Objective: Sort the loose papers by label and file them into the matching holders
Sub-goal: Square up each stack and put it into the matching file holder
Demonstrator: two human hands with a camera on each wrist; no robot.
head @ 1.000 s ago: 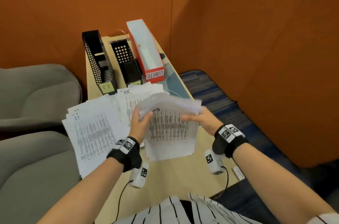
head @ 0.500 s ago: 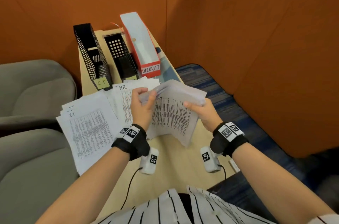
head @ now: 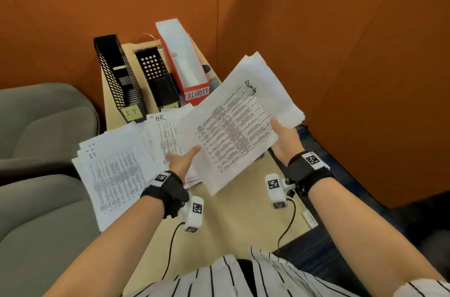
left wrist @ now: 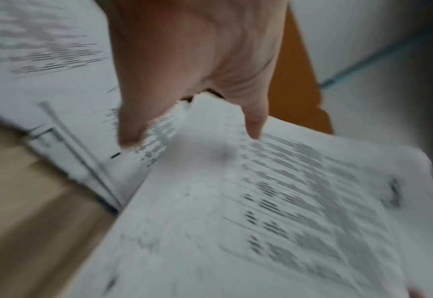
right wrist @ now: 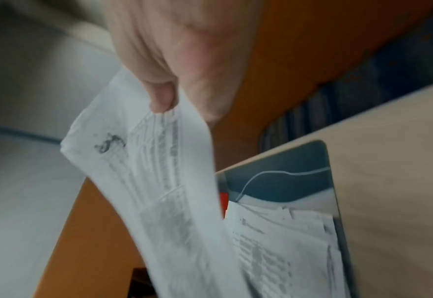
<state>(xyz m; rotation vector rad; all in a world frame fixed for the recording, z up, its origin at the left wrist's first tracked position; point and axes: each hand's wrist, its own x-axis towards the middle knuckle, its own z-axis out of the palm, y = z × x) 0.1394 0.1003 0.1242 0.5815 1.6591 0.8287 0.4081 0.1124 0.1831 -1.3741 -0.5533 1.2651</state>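
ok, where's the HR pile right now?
Head view: the HR pile lies on the table, left of centre, between the IT pile and the held Security stack, just before the black holders.

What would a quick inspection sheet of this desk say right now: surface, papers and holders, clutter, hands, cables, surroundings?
Surface: pale wood table, mostly under paper.
Job's things: held stack with a handwritten label, raised over the table; IT pile and HR pile lying flat; IT holder, middle black holder with its label hidden, red SECURITY holder.
Clutter: blue-grey flat item under papers; small label at the table edge.
Hands: left hand pinches the stack's near edge; right hand grips its right edge.
Cables: black leads from both wrist cameras; thin white wire.
Surroundings: orange walls, grey seats, blue carpet.
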